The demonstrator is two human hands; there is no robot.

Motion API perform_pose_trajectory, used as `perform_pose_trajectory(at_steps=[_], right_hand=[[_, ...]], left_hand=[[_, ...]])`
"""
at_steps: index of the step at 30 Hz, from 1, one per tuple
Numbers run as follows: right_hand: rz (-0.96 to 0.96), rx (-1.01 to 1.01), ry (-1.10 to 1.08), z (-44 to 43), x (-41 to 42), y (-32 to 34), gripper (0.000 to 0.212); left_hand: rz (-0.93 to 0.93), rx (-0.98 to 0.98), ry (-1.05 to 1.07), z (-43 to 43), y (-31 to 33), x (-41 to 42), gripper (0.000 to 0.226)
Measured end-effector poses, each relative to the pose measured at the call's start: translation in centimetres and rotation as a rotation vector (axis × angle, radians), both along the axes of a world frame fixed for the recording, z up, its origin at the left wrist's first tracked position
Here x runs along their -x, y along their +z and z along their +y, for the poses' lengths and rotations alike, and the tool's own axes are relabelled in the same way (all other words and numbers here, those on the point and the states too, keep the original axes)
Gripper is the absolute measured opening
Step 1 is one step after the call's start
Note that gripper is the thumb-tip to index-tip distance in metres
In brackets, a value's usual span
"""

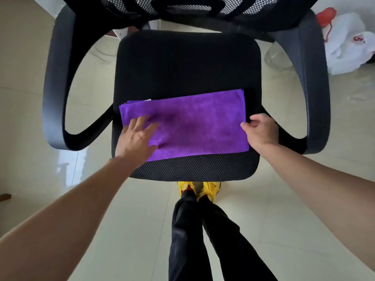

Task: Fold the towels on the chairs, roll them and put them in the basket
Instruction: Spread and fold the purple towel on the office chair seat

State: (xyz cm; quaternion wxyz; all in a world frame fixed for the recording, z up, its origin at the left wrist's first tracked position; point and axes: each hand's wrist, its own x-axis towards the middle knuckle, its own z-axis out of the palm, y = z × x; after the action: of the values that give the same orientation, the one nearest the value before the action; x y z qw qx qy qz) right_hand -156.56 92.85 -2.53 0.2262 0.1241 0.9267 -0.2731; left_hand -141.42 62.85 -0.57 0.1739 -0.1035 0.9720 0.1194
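A purple towel (194, 122), folded into a long flat rectangle, lies across the front half of a black office chair seat (186, 65). My left hand (137, 136) rests flat on the towel's left end with its fingers spread. My right hand (260, 131) is at the towel's right edge, thumb and curled fingers pinching that edge. No basket is in view.
The chair's black armrests (54, 84) curve on both sides, and its mesh backrest (188, 7) is at the top. A white plastic bag (347, 43) lies on the tiled floor at the right. My legs and yellow shoes (197, 190) stand just before the seat.
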Motion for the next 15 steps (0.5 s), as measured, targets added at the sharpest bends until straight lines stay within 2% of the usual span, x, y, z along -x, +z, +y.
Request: perform_pose_trajectory(at_steps=[3, 5, 11, 13, 15], right_hand=[[-0.045, -0.016, 0.012, -1.4, 1.0, -0.8, 0.056], [-0.077, -0.019, 0.004, -1.7, 1.8, -1.1, 0.055], [-0.119, 0.033, 0.015, -1.6, 3.1, -0.6, 0.036], [-0.101, 0.026, 0.039, -1.9, 2.7, -0.7, 0.036], [-0.102, 0.011, 0.034, -2.2, 2.6, -1.0, 0.045]], left_hand=[[-0.248, 0.025, 0.008, -1.5, -0.9, 1.9, 0.118], [-0.293, 0.059, -0.01, -1.9, -1.7, 2.1, 0.134], [-0.253, 0.151, -0.042, -1.5, -2.7, 1.8, 0.147], [-0.244, 0.156, -0.055, -1.9, -2.9, 1.8, 0.15], [-0.238, 0.159, -0.058, -2.1, -3.1, 1.9, 0.152]])
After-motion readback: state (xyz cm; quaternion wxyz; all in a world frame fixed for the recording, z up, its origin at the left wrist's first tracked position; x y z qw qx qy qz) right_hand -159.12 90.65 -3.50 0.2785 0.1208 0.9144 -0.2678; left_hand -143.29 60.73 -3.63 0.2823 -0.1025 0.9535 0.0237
